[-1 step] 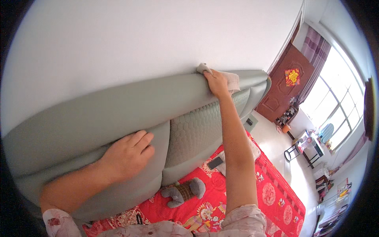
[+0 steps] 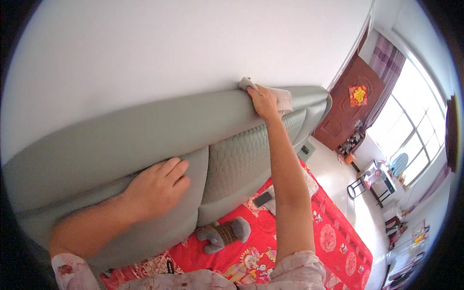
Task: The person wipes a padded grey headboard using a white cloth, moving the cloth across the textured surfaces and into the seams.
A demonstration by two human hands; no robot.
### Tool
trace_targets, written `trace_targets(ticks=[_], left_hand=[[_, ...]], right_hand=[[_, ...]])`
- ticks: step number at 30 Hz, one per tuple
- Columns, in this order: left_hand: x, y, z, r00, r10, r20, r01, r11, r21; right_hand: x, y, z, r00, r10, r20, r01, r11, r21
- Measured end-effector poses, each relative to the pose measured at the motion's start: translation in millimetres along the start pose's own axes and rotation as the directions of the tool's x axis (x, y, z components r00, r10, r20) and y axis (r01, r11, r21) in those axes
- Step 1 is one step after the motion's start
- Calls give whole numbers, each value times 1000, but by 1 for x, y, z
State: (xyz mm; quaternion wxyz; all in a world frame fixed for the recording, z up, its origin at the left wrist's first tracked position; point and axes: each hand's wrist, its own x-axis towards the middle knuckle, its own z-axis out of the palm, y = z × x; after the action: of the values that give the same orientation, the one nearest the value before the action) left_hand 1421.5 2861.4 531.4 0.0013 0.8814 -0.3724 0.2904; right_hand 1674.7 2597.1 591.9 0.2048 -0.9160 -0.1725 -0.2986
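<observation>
A long grey-green padded headboard [image 2: 159,116] runs along the white wall. At its top edge, my right hand [image 2: 264,102] grips a pale beige cloth [image 2: 284,100], bunched under the fingers and draped past the hand on both sides. The cloth lies against the headboard's upper roll. My left hand [image 2: 157,189] rests on the smooth panel below that roll, fingers loosely bent and holding nothing. Beside it is a honeycomb-quilted panel [image 2: 237,162].
Below the headboard spreads a red patterned bedcover [image 2: 333,237]. On it lie a grey plush toy [image 2: 224,234] and a dark phone [image 2: 263,199]. Further right are a brown door [image 2: 345,101], a window [image 2: 411,116], a stool [image 2: 356,189] and a small table [image 2: 384,181].
My right hand and the cloth have shifted very slightly left along the top of the headboard. My left hand stays in nearly the same place.
</observation>
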Motion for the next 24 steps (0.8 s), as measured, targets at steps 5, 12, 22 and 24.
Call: trace_targets(ticks=[5, 12, 22, 24], left_hand=[[-4, 0, 3, 999, 20, 29, -19, 999, -36], [-15, -7, 12, 999, 50, 2, -50, 999, 17], [-14, -1, 12, 999, 48, -12, -48, 999, -15], [-13, 2, 14, 997, 50, -60, -52, 998, -23]], right_hand=[[-25, -62, -13, 997, -53, 59, 44, 988, 149], [-63, -154, 2, 954, -294, 66, 280, 945, 169], [-84, -125, -36, 911, 230, 342, -238, -384, 892], [-94, -117, -38, 907, 258, 332, -207, -411, 888]])
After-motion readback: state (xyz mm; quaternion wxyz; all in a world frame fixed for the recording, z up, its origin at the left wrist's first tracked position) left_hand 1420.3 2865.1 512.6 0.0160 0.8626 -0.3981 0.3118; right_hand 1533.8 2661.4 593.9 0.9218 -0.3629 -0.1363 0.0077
